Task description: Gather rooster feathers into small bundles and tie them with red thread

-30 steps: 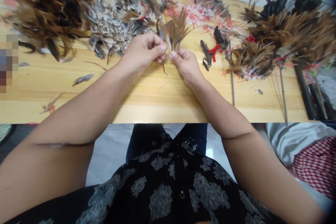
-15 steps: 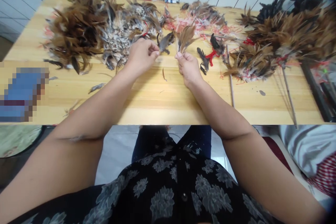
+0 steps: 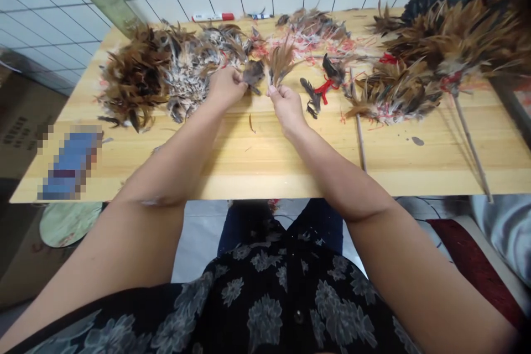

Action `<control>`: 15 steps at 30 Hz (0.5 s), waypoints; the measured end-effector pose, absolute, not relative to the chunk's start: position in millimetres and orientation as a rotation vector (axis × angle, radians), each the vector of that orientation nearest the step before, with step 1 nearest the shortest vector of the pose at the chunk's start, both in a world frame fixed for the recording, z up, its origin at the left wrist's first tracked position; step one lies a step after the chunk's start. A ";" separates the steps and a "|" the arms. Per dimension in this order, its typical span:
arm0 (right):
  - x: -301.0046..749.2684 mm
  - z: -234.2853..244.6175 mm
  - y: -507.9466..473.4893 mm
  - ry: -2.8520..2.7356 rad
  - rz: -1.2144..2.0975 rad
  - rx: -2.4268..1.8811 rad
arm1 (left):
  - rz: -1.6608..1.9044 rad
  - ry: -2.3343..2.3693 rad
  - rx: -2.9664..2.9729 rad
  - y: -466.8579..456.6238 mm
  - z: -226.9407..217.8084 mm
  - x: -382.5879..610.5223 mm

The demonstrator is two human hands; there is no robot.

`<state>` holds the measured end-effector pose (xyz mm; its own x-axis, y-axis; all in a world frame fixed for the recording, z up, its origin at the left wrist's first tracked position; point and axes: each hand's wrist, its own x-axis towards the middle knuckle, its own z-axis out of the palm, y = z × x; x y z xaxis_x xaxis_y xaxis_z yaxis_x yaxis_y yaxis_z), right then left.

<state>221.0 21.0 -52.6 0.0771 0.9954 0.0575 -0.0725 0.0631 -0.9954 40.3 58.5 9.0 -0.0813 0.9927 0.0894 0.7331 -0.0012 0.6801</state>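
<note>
My left hand (image 3: 226,87) pinches a small dark grey-brown feather tuft (image 3: 253,73) between thumb and fingers. My right hand (image 3: 287,106) holds a tan-brown feather tuft (image 3: 281,61) upright by its quill ends. The two hands are close but apart. Just beyond my left hand lies a heap of speckled grey-white feathers (image 3: 186,78), with a heap of brown hackle feathers (image 3: 135,80) beyond it. A single thin feather (image 3: 250,124) lies on the wooden tabletop (image 3: 249,163) below my hands.
Feather bundles tied with red string (image 3: 394,97) and thin wooden sticks (image 3: 360,127) lie on the right. Red-tied dark feathers (image 3: 321,88) lie near my right hand. A marker pen (image 3: 213,17) rests along the tiled wall, and a pixelated blue object (image 3: 70,163) sits front left.
My view has tilted up, showing more wall and table. My hands have drawn slightly apart, each keeping its tuft. A thin feather that hung near my hands now lies on the table.
</note>
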 end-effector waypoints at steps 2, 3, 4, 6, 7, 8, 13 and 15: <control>220.4 -48.8 18.7 -1.122 1.166 -1.175 | 0.929 1.775 1.650 50.9 10.9 30.3; 220.4 -47.7 17.8 -1.121 1.168 -1.185 | 0.967 1.729 1.581 46.9 12.8 25.8; 220.5 -47.3 17.1 -1.119 1.169 -1.193 | 0.988 1.690 1.514 43.2 15.0 21.9; 220.8 -49.0 16.9 -1.116 1.168 -1.207 | 1.025 1.631 1.418 37.4 19.3 16.3; 221.1 -51.2 17.6 -1.117 1.166 -1.207 | 1.043 1.609 1.392 35.5 20.8 14.6; 221.7 -54.1 19.0 -1.121 1.159 -1.200 | 1.050 1.593 1.379 34.5 21.4 13.6; 233.3 -73.3 33.3 -1.173 1.003 -1.135 | 1.044 1.508 1.372 39.3 11.9 28.7; 242.1 -79.7 40.6 -1.232 0.909 -1.100 | 1.069 1.455 1.380 43.6 5.5 46.7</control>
